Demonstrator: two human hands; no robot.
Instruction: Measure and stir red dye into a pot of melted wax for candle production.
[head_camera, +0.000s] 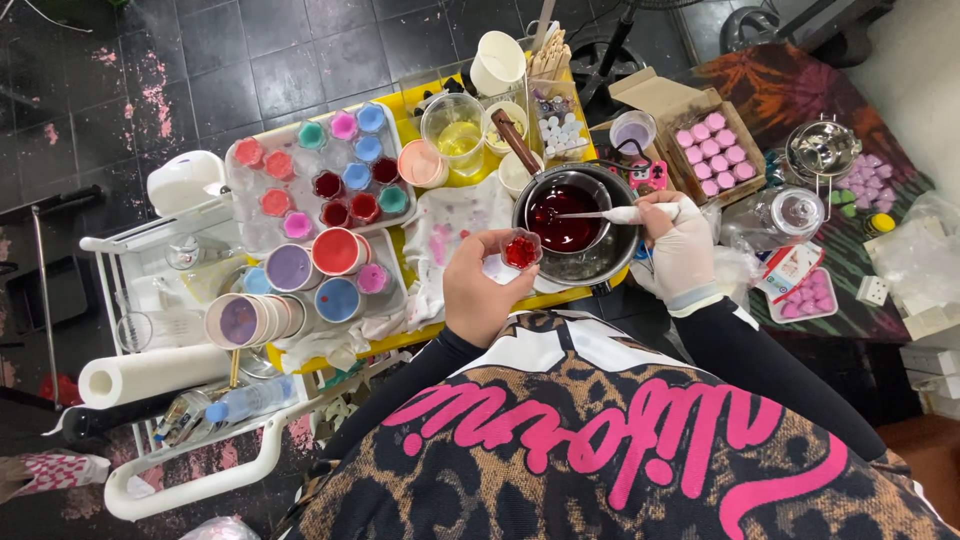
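Head view shows a tray of coloured cups (300, 190) left of a metal pot (580, 225) of dark red liquid. Left hand (480, 290) grips a small clear cup (520, 248) at the pot's rim; gloved right hand (680, 250) holds what seems a spoon (610, 213) dipped inside.

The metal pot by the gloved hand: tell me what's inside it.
The metal pot holds dark red liquid, with the spoon from the right hand dipping in. The liquid is opaque, so the pot's bottom and the spoon's bowl are hidden.
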